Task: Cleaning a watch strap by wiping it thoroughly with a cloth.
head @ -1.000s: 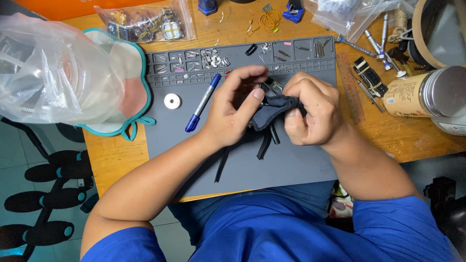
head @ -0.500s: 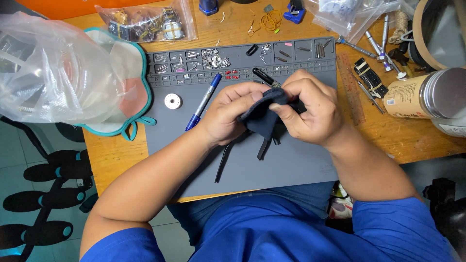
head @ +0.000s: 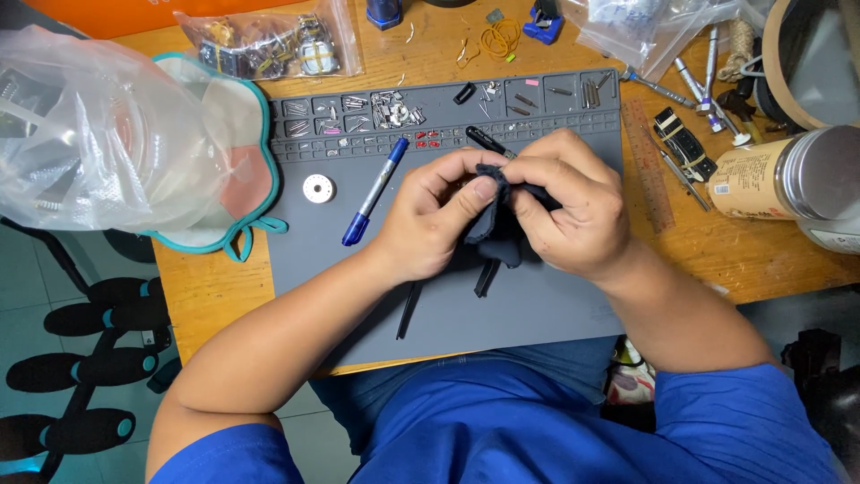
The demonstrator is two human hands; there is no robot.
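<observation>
A: Dark cloth (head: 491, 224), soft and folded, sits pinched between both hands above the grey mat (head: 555, 314). The left hand (head: 430, 220) presses its thumb on the fold; the right hand (head: 573, 211) curls its fingers (head: 537, 175) tightly round whatever the cloth wraps. What is inside, I cannot tell.

B: Risk?

A: A small hard piece could slip from the folds, I judge, and roll among the black strap pieces (head: 485, 278) lying under the hands.

B: Further out?

A: A smooth blue pen (head: 374, 190) and a flat round metal disc (head: 318, 188) lie left on the rubbery mat; its ribbed trays hold tiny screws (head: 394, 109). A stray elbow might sweep the crinkly clear bag (head: 98, 134) off the wooden tabletop (head: 215, 287).
</observation>
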